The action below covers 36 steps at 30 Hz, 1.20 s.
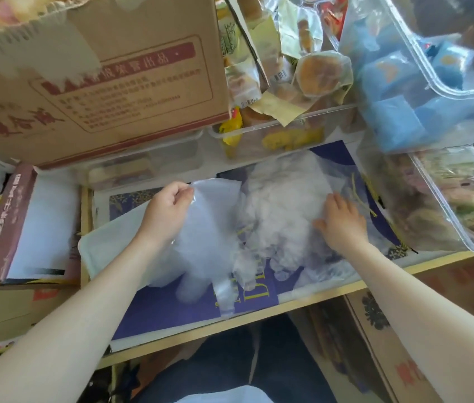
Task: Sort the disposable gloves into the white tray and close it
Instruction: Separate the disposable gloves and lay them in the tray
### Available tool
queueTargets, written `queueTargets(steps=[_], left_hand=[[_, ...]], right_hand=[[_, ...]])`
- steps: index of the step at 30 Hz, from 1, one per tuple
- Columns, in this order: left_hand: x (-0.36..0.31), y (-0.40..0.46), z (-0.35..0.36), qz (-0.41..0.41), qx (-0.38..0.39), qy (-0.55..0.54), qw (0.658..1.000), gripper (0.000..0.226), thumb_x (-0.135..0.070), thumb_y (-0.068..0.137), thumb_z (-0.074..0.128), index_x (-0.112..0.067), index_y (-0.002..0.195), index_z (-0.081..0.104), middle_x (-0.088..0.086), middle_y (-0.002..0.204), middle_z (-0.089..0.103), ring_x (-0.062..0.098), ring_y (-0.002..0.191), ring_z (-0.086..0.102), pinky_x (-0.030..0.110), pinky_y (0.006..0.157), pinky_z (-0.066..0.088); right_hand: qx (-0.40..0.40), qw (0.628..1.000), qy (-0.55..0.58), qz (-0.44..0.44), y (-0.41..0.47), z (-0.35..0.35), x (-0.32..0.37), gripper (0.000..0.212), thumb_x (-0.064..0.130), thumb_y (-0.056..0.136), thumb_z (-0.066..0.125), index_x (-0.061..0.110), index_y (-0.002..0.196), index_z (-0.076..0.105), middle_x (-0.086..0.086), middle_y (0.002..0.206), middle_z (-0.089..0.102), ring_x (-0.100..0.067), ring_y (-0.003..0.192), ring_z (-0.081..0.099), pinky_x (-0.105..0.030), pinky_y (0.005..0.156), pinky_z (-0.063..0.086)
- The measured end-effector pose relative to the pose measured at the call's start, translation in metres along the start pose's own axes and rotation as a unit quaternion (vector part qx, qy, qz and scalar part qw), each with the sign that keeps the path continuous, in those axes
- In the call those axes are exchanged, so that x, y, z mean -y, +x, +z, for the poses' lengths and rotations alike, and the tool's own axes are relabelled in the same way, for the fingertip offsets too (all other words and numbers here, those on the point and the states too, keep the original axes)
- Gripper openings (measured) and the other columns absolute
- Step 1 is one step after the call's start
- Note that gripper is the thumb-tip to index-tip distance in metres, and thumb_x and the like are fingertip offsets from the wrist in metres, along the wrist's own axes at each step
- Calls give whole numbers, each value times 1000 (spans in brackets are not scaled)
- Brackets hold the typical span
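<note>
A heap of thin clear disposable gloves (pixel 282 207) lies on the purple mat of a small table. My left hand (pixel 166 207) pinches the cuff of one clear glove (pixel 209 228), which hangs down towards me. Under my left forearm sits a flat white tray (pixel 99 251) at the table's left side. My right hand (pixel 341 222) rests with straight fingers on the right side of the glove heap.
A large cardboard box (pixel 99 77) stands behind my left hand. Clear plastic bins of packaged snacks (pixel 288 117) and blue packets (pixel 404 91) crowd the back and right. A maroon box (pixel 12 225) lies left of the table. The wooden table edge (pixel 259 315) runs near my lap.
</note>
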<state>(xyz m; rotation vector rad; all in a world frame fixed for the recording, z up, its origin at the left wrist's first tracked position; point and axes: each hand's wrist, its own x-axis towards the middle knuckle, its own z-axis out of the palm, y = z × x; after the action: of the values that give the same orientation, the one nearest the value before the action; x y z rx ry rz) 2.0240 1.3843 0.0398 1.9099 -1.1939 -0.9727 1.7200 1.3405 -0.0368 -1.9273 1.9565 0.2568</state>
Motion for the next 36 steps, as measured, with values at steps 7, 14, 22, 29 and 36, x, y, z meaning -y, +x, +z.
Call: queueTargets(steps=[7, 14, 22, 29, 36], left_hand=[[-3, -5, 0, 38, 169, -41, 984, 27, -44, 85, 53, -23, 82, 70, 3, 74, 55, 15, 70, 42, 30, 67, 32], [-24, -11, 0, 107, 281, -12, 954, 36, -56, 76, 55, -23, 76, 70, -3, 73, 55, 11, 68, 46, 25, 68, 35], [-44, -5, 13, 121, 238, -53, 962, 13, -41, 82, 65, -40, 71, 72, -15, 146, 33, -6, 127, 40, 5, 90, 32], [-41, -14, 2, 64, 250, -226, 939, 21, -37, 67, 67, -28, 83, 77, -8, 80, 72, 5, 74, 62, 17, 69, 48], [-35, -12, -14, 128, 274, -185, 935, 37, -48, 70, 71, -17, 89, 74, -5, 86, 70, 7, 80, 60, 15, 72, 45]], right_hand=[[-112, 991, -61, 34, -4, 19, -5, 32, 31, 95, 47, 7, 113, 56, -14, 123, 53, -34, 115, 41, -42, 90, 33], [-239, 957, 132, -94, -14, -9, 13, 8, 15, 86, 63, 7, 86, 64, -12, 98, 62, -38, 95, 51, -41, 78, 34], [-230, 861, 287, -352, -46, -65, 51, 2, 21, 89, 54, 22, 89, 52, -4, 116, 50, -24, 97, 53, -33, 79, 47], [-88, 830, 461, -302, -50, -87, 47, 40, 36, 76, 69, 35, 110, 48, 6, 137, 37, -10, 124, 44, -22, 98, 41], [115, 775, 616, -83, -39, -119, 42, 43, 60, 91, 36, 23, 97, 57, 18, 80, 67, 3, 73, 61, -28, 75, 41]])
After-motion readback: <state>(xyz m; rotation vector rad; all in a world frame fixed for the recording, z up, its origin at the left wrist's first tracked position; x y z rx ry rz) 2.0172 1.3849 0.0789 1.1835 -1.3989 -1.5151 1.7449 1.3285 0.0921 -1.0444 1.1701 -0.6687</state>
